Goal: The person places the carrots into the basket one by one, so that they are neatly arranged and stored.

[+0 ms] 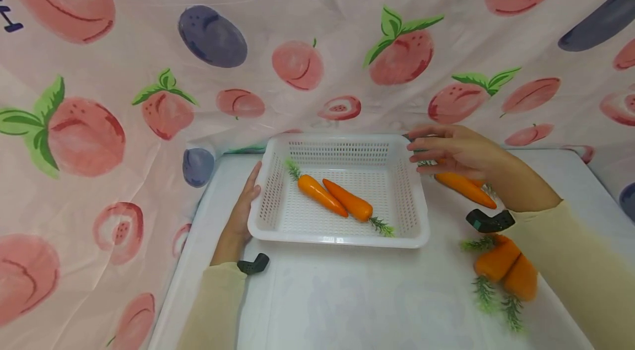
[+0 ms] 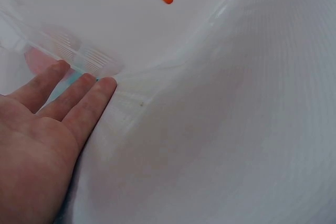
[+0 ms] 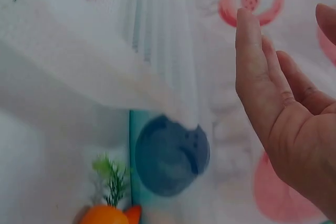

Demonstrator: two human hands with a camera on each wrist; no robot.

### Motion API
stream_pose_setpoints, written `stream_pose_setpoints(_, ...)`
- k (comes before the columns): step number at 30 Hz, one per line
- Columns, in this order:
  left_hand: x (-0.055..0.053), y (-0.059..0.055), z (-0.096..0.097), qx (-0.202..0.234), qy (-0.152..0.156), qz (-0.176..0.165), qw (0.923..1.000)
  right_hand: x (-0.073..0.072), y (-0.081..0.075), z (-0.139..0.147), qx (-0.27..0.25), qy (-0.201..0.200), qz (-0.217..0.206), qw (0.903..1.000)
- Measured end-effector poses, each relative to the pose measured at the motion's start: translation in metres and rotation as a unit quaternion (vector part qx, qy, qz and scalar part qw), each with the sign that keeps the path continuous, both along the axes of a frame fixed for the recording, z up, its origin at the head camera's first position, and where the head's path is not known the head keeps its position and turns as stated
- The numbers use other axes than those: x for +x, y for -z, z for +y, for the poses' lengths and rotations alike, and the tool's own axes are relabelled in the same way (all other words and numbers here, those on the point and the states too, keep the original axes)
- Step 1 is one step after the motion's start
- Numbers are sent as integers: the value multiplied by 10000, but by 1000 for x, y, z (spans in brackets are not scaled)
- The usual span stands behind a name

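A white plastic basket [image 1: 337, 241] with slotted walls stands at the back of the table. Inside it lie two toy carrots, one carrot [image 1: 321, 194] with its green top to the back left, the other carrot [image 1: 351, 202] with its top to the front right. My left hand [image 1: 242, 213] lies along the basket's left side, its straight fingers [image 2: 89, 106] at the wall in the left wrist view. Beside the right rear corner, my right hand [image 1: 458, 152] is raised with fingers extended and nothing in its grasp. In the right wrist view its palm [image 3: 299, 135] faces the basket wall.
Right of the basket, more orange carrots [image 1: 468, 190] lie partly hidden beneath my right hand. Nearer the front right, further carrots [image 1: 496, 264] with green tops lie by my right sleeve [image 1: 570, 262]. A peach-printed cloth [image 1: 297, 19] hangs behind the white table [image 1: 337, 295].
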State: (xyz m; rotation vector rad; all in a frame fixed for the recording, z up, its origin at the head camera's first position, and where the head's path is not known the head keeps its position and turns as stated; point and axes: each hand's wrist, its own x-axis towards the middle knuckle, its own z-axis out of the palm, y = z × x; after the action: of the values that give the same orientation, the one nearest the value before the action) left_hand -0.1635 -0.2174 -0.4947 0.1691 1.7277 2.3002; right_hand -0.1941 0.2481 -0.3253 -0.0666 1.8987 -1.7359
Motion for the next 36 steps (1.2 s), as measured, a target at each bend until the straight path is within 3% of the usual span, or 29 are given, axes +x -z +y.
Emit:
stream_pose_setpoints(5, 0, 1, 0, 119, 5, -17, 9999, 0, 3, 32, 13, 44, -67, 10000)
stream_pose_setpoints(18, 5, -9, 3, 106, 62, -7, 9999, 0, 21, 104, 716, -3, 250, 9971)
stream_pose_setpoints(28, 0, 0, 2, 13, 17, 18, 10000, -3, 54, 137, 1576, 224, 145, 9871)
stream_pose_setpoints(36, -2, 4, 0, 62, 50, 15, 10000, -5, 83, 148, 2176, -137, 286, 9755)
